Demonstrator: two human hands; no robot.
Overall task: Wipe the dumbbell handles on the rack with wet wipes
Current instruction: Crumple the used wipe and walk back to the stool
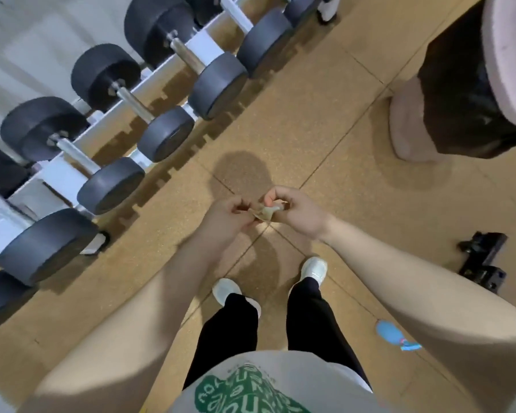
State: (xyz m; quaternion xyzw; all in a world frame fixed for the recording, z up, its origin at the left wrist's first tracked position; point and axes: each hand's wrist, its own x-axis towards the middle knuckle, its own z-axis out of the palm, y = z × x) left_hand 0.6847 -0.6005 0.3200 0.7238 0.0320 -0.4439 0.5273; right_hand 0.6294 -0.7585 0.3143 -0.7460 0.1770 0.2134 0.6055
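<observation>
A small crumpled wet wipe [265,212] is pinched between my left hand [227,216] and my right hand [296,210], held over the floor in front of my body. To my left stands a white dumbbell rack [60,179] carrying several dark dumbbells. Their metal handles show between the weights, for example one handle [135,103] and another handle [75,155]. Both hands are well to the right of the rack and touch no dumbbell.
The floor is tan cork-like tiling [325,123]. A pink bin with a black liner [459,93] stands at the upper right. A black metal piece [483,260] lies on the floor at the right, and a blue object [390,333] lies near my right arm. My feet [313,269] are below my hands.
</observation>
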